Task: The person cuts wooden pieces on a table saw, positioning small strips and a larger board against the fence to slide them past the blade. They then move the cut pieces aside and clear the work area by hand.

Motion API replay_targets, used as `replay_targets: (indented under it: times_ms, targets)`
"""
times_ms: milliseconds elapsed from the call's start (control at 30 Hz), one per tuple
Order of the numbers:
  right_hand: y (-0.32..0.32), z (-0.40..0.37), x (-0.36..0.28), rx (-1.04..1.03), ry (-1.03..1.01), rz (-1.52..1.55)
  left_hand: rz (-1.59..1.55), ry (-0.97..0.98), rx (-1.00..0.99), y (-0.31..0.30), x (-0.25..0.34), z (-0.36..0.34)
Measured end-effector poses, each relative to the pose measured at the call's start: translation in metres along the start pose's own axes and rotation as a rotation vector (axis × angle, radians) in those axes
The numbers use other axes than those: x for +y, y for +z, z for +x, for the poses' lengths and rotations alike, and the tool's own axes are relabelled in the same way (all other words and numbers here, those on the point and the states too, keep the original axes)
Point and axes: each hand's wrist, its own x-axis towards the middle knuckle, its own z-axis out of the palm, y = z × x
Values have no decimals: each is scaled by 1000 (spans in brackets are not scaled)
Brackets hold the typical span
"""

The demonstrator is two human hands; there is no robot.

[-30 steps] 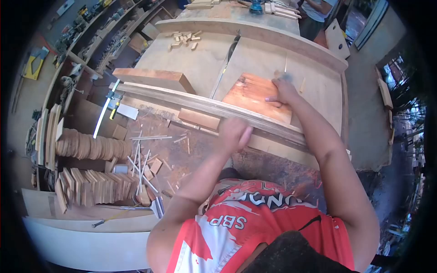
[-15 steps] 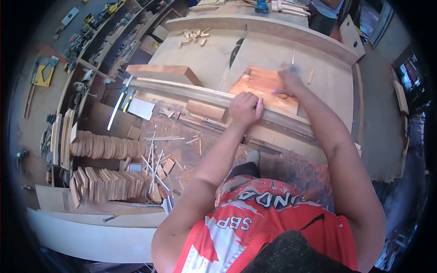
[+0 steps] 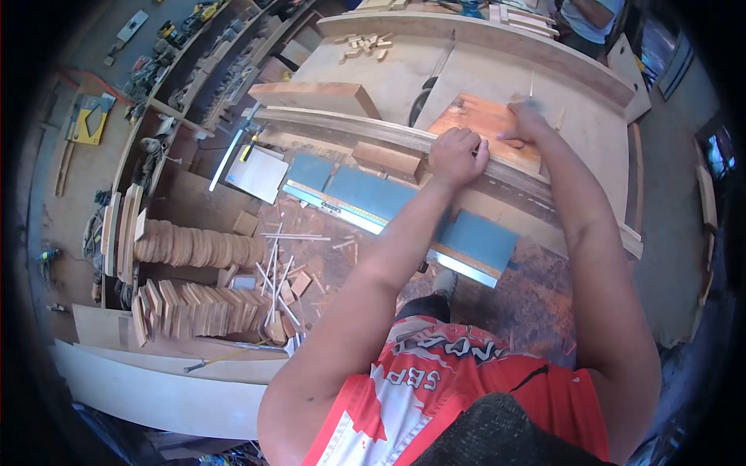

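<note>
A plywood sled [image 3: 489, 81] lies over a blue table saw [image 3: 373, 186] with a measuring scale along its front edge. My left hand [image 3: 458, 155] is closed over the top of the sled's near fence [image 3: 342, 126]. A reddish-brown wooden board [image 3: 474, 116] lies on the sled beyond that fence. On the board's right side my right hand [image 3: 528, 124] grips it, the thumb lying on top and the fingers partly hidden. A blurred grey-blue patch shows by those fingertips. Left of the board, the dark round saw blade [image 3: 422, 101] stands up through the sled.
Several small wood offcuts [image 3: 365, 46] lie on the sled's far left. A thick wooden block [image 3: 315, 99] stands behind the near fence. Stacked wooden pieces [image 3: 190, 311] and thin sticks [image 3: 276, 272] are at lower left. Another person [image 3: 590, 19] stands beyond the sled.
The sled, with the board and both my hands, has slid away from me. The saw's blue front and its scale have come into view, and the blade is nearer the near fence.
</note>
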Motion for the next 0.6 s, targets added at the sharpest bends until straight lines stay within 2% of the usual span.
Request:
replay_targets:
  times_ms: [433,500,533,600]
  targets:
    - [16,8,14,67,33,-22,-31,32,-30,5,-10,-6]
    - [21,12,16,-13,66,173,-35,-64,-178,4,-10,-5]
    - [21,13,14,-1,63,164,-37,-58,-165,0,-9,-3]
    - [21,15,18,21,43,87,-16,-280,-408,-2,-3,4]
